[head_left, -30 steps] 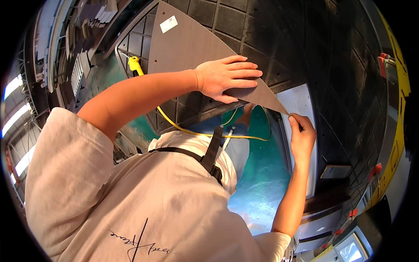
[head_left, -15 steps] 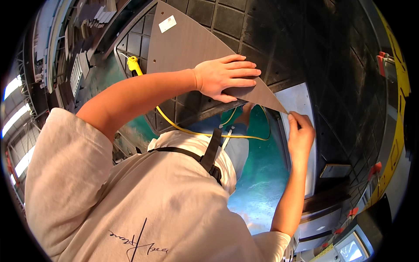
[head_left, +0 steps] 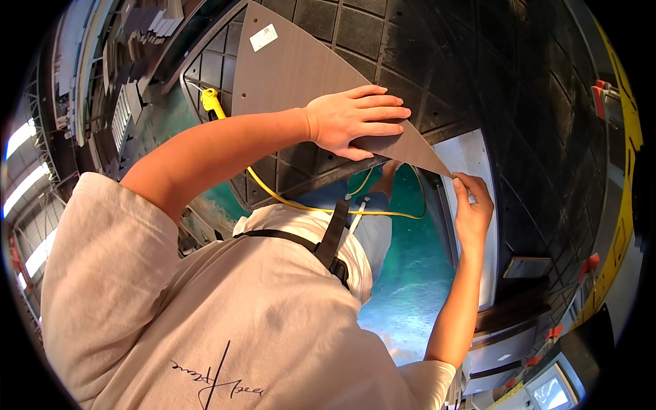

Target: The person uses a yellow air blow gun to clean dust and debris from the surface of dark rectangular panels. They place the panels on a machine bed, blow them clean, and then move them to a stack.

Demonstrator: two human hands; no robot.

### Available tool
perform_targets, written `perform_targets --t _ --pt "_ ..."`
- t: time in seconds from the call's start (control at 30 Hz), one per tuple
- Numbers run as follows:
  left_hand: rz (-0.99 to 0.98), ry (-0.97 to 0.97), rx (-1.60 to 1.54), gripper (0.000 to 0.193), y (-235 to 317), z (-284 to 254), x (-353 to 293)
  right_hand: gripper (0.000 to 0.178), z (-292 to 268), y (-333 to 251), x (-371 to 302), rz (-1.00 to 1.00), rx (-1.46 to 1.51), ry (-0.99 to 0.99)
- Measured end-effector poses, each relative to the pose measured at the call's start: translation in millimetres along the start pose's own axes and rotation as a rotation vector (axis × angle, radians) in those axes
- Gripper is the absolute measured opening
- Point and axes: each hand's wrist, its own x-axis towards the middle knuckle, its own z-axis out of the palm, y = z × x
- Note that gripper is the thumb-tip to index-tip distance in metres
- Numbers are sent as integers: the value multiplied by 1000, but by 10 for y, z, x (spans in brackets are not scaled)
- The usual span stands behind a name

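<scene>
A brown wood-grain panel (head_left: pixel 294 75) with a white label (head_left: pixel 263 37) and small holes along its left side lies on a black gridded work surface (head_left: pixel 359 31). It narrows to a point towards the right. My left hand (head_left: pixel 355 123) rests flat on the panel, fingers stretched out to its far edge, palm down. At the narrow right tip, my right hand (head_left: pixel 473 205) pinches the panel's corner between thumb and curled fingers. Part of the panel is hidden under my left hand and forearm.
A yellow air gun (head_left: pixel 212 102) hangs by the table's left edge, its yellow hose (head_left: pixel 301 206) running past my waist. A pale metal plate (head_left: pixel 471 154) lies beneath my right hand. Red clamps (head_left: pixel 600 99) line a yellow rail (head_left: pixel 623 137) at right. The floor (head_left: pixel 410 273) is green.
Almost nothing differs; the whole view has shifted very slightly. Both hands keep their places on the panel.
</scene>
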Motion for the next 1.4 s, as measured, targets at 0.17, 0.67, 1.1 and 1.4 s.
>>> perform_targets --t 0.17,0.67,1.1,1.4 --pt "13 -2 5 75 -29 -39 31 17 31 94 -1 -43 -58 7" --pt "9 9 -3 76 -18 12 1 18 -116 -159 91 -18 -191 -116" --pt "22 43 -22 75 -26 -21 13 18 -180 -230 52 61 -140 -71" --pt "15 31 -15 77 3 -12 -10 18 -226 -3 33 54 -420 -44"
